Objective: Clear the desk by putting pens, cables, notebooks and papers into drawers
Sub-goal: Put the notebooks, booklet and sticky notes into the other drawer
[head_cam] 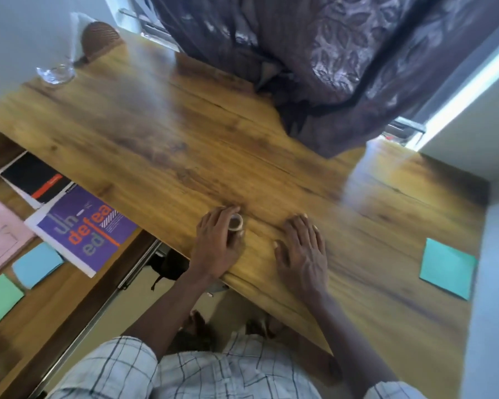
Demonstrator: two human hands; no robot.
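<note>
Head view: notebooks (81, 228) lie in the left drawer (58, 306) (nearly done). My left hand (213, 249) grips a roll (236, 223), right hand (303, 251) flat; teal pad (447, 269) remains.

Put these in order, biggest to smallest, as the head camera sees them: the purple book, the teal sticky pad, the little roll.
1. purple book, clearly the largest
2. teal sticky pad
3. little roll, small enough to sit in the grip of the left hand

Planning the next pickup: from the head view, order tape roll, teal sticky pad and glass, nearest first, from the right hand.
1. Tape roll, just left, in the left hand.
2. Teal sticky pad, desk's right side.
3. Glass, far left corner.
</note>
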